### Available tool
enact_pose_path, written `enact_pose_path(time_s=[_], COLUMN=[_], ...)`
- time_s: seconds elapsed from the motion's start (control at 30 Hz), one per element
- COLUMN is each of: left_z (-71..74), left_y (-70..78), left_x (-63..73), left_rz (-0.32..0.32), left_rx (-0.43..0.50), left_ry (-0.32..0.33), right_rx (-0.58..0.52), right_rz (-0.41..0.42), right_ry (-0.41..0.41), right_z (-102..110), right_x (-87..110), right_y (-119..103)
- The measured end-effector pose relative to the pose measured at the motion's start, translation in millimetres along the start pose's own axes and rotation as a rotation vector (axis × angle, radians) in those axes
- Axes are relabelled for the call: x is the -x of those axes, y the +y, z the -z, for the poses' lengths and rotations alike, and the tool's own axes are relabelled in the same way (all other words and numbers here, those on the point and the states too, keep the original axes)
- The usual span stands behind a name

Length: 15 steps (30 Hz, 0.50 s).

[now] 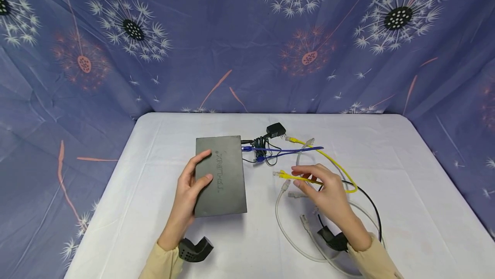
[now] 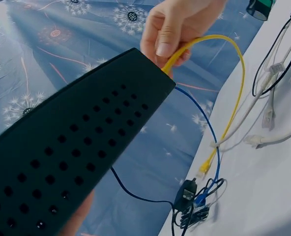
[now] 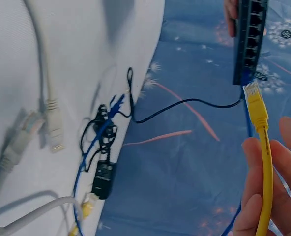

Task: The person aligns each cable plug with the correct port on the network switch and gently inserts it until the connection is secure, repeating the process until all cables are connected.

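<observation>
My left hand (image 1: 185,191) grips the left side of a dark grey TP-LINK network switch (image 1: 228,176), thumb and a finger over its top. Its row of ports (image 3: 254,29) shows in the right wrist view; the vented side (image 2: 76,142) fills much of the left wrist view. A blue network cable (image 1: 297,151) is plugged into the switch's right side, near the far end. My right hand (image 1: 328,188) pinches a yellow network cable (image 3: 266,172) just behind its clear plug (image 3: 252,89). That plug points toward the switch and stands apart from it in the head view.
A black power adapter (image 1: 276,130) with a bundled cord (image 1: 261,143) lies behind, its lead running to the switch. The yellow cable's other plug (image 1: 292,140) lies beside it. Several grey network cables (image 1: 282,223) and a black cable (image 1: 373,203) lie around my right forearm.
</observation>
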State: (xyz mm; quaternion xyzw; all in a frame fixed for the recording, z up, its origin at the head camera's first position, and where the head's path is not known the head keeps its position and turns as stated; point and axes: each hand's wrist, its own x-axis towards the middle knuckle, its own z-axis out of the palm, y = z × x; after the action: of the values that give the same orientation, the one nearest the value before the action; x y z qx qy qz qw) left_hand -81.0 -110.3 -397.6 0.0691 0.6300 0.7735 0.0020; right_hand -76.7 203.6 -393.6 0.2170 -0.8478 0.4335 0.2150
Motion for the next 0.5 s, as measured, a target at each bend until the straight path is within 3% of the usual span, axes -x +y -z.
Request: enact_pose_path(time_s=[0.23, 0.5], left_z=[-4.9, -9.9], left_y=[-1.0, 3.1], left_x=[1.7, 5.5], left_rz=[-0.003, 0.004], left_rx=[-0.015, -0.004], left_ry=[-0.023, -0.047], right_rx=[0.008, 0.007], right_rz=[0.045, 0.029], right_ry=[0.036, 0.06], right_z=[3, 6], right_x=[-6.9, -11.5], right_y=[-12, -24])
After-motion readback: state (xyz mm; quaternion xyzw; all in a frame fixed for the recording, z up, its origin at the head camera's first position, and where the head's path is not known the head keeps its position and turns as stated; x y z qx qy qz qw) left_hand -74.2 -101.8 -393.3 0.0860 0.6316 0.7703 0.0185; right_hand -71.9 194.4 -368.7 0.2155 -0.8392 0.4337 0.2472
